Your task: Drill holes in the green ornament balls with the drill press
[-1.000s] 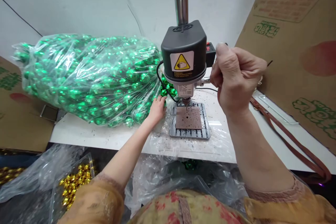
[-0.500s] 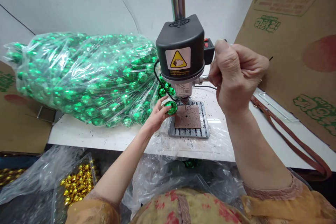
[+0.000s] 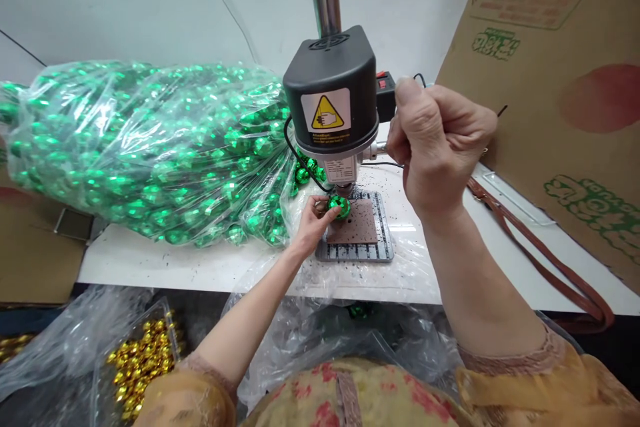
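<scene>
A small bench drill [image 3: 330, 97] with a black motor cap and a yellow warning sticker stands on a white table [image 3: 165, 263]. My left hand [image 3: 311, 223] pinches a shiny green faceted ball [image 3: 339, 206] and holds it on the brown pad [image 3: 356, 227] of the drill's base, right under the bit. My right hand [image 3: 440, 143] is a closed fist around the drill's feed handle, to the right of the motor head. A big clear plastic bag of green balls [image 3: 145, 153] lies on the table to the left of the drill.
Brown cardboard sheets [image 3: 555, 80] lean against the wall at right, and a brown strap [image 3: 540, 250] lies along the table there. Below the table's front edge are clear bags, one with gold balls [image 3: 140, 360]. Dark specks litter the table around the drill.
My left hand drew a green ball out of the bag's mouth and carried it right onto the pad under the bit. The right fist stayed on the handle.
</scene>
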Tool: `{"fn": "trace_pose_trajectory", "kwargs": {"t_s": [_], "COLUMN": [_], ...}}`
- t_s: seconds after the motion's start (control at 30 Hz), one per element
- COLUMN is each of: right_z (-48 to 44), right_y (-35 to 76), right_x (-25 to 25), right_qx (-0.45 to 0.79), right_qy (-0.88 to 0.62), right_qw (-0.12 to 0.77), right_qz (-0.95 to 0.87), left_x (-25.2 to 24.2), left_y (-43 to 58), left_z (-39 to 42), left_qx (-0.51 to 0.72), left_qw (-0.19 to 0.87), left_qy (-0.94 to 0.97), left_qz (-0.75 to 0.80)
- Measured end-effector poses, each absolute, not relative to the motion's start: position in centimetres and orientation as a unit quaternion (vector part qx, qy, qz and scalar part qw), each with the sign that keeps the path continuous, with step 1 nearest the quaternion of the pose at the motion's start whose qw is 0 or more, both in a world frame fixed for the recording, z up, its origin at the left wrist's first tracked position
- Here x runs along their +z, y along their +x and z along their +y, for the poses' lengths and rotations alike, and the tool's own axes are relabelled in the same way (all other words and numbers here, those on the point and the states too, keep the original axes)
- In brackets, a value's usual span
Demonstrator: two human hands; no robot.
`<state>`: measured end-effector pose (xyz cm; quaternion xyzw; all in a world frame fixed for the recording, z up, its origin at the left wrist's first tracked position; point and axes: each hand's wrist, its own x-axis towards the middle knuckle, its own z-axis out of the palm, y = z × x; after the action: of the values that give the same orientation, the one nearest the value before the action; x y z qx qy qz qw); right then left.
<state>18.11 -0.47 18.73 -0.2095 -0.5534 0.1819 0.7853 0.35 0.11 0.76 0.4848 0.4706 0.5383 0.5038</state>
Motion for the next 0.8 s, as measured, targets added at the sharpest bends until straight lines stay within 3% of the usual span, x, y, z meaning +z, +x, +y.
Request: {"fn": "trace_pose_trajectory", "kwargs": {"t_s": [0.23,0.53,0.8], "right_z": [-0.6,-0.6,-1.2], "right_y": [18.0,18.2,18.3], "right_x": [18.7,18.7,17.8], "right_qx": [0.172,0.176,0.16], "right_qy": [-0.219,-0.213,-0.206], "right_qw": [0.786,0.786,0.782], "right_qz": [-0.552,-0.553,-0.565], "left_x": [0.2,-0.1,-0.1], "left_y": [0.7,1.0,0.9], "left_z": [0.1,-1.3,-1.4], "left_qx": [0.509,0.441,0.432], "left_qw": [0.461,0.306,0.295], "left_qy": [0.549,0.68,0.685], "left_qz": [0.476,0.499,0.506]}}
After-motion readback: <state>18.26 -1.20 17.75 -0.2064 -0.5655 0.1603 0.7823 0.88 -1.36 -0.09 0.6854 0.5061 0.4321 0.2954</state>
